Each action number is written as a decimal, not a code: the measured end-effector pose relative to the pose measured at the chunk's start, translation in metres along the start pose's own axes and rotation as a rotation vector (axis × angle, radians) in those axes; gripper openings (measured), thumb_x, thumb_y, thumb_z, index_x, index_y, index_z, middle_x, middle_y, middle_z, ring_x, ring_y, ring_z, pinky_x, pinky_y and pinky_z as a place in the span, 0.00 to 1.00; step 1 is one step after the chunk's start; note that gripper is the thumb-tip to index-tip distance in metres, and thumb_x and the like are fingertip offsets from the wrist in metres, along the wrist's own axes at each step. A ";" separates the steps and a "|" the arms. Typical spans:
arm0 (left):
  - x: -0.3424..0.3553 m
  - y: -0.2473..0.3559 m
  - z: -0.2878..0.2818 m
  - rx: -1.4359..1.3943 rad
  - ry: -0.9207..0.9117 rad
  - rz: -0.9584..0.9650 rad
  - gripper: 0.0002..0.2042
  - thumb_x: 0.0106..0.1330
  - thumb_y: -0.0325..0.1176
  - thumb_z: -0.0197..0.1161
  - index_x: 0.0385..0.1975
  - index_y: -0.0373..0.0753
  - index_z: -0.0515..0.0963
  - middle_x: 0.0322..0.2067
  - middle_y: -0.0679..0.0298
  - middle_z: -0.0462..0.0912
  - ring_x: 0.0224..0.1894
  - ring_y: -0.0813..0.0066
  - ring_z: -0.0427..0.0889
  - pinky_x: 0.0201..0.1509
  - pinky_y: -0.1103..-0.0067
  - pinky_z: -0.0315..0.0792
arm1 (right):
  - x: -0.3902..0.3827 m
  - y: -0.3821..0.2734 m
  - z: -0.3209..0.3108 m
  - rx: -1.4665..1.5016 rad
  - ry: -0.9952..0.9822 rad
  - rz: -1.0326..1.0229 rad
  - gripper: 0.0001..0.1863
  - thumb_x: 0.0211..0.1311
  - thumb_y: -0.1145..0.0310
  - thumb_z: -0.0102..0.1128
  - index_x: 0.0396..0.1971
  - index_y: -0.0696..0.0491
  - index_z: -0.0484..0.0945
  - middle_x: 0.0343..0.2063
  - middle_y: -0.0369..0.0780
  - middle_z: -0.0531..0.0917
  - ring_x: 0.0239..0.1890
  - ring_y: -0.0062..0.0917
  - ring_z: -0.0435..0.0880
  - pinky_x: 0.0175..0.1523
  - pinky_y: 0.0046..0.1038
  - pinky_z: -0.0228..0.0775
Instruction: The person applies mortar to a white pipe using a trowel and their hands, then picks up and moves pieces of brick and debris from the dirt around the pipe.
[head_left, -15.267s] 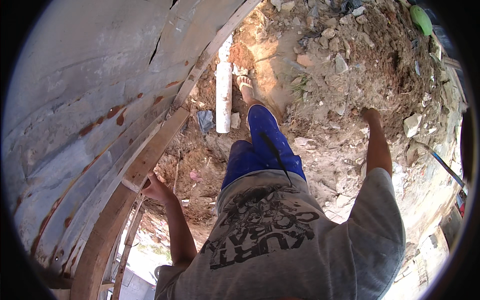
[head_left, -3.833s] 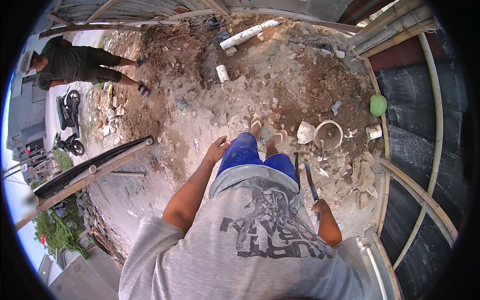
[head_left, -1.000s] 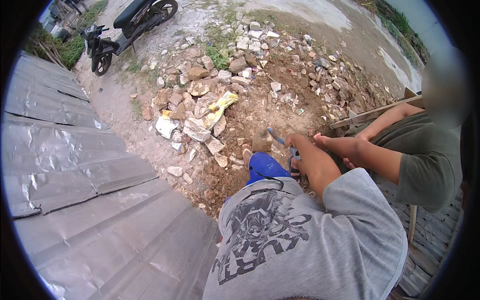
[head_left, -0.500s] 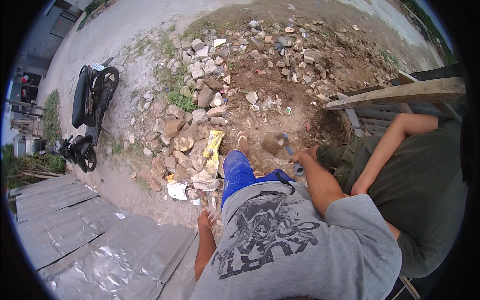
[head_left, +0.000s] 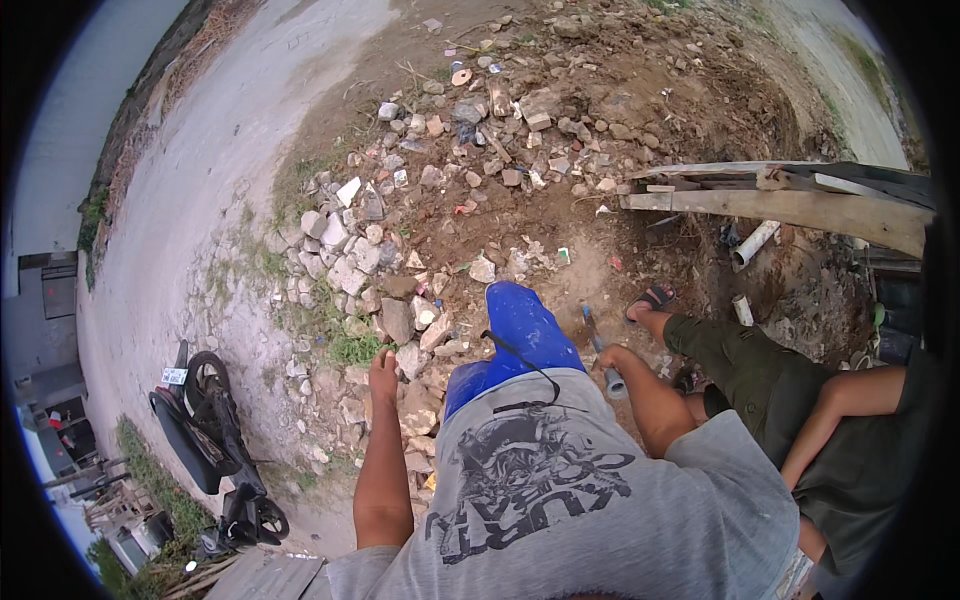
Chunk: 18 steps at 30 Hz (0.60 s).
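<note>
My right hand (head_left: 624, 362) is wrapped round a grey pipe-handled tool (head_left: 615, 386). Its hollow round end shows just below the fist, and a narrow blue part sticks out beyond it, pointing down toward the dirt. What kind of tool it is I cannot make out. Over on the left, my left hand (head_left: 383, 368) hangs above the rubble with nothing in it, the fingers loosely apart. Beneath and beyond it lie broken stones (head_left: 397, 320) and a patch of green weeds (head_left: 358, 345).
At my right stands another person in dark green shorts (head_left: 735, 350) and sandals, close to my right arm. A wooden beam (head_left: 790, 208) and white pipes (head_left: 756, 243) lie past them. A motorcycle (head_left: 215, 430) is parked at the left.
My view and body have turned to the right and forward. The left arm has swung ahead over the stones. My right hand keeps its grip on the tool.
</note>
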<state>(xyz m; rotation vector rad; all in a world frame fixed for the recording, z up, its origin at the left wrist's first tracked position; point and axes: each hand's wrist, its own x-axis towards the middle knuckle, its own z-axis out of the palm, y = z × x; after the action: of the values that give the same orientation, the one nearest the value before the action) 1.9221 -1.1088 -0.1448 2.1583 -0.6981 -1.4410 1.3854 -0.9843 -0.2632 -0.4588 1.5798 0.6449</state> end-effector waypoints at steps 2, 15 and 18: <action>0.054 0.084 -0.036 0.160 -0.014 0.324 0.23 0.71 0.41 0.55 0.58 0.29 0.70 0.50 0.56 0.79 0.50 0.69 0.78 0.55 0.76 0.71 | 0.015 -0.036 0.002 -0.128 0.046 -0.123 0.18 0.45 0.60 0.69 0.31 0.59 0.84 0.30 0.48 0.85 0.30 0.37 0.83 0.39 0.40 0.75; 0.260 0.154 0.035 0.669 -0.376 0.426 0.23 0.67 0.48 0.55 0.51 0.34 0.77 0.41 0.60 0.81 0.38 0.67 0.79 0.43 0.74 0.74 | 0.010 -0.206 -0.040 -0.388 -0.002 -0.371 0.24 0.41 0.55 0.70 0.42 0.48 0.85 0.42 0.46 0.85 0.44 0.37 0.84 0.50 0.35 0.73; 0.278 0.154 0.017 0.501 -0.420 -0.144 0.21 0.67 0.48 0.55 0.50 0.36 0.77 0.40 0.62 0.80 0.37 0.69 0.78 0.40 0.74 0.72 | -0.017 -0.233 -0.092 -0.025 -0.150 -0.149 0.24 0.43 0.54 0.71 0.40 0.53 0.84 0.38 0.46 0.85 0.36 0.39 0.85 0.41 0.40 0.75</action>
<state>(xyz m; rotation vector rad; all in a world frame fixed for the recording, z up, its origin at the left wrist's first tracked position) 1.9718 -1.4044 -0.2517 2.3161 -1.1786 -1.9991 1.4651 -1.2218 -0.2744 -0.5291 1.3831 0.5718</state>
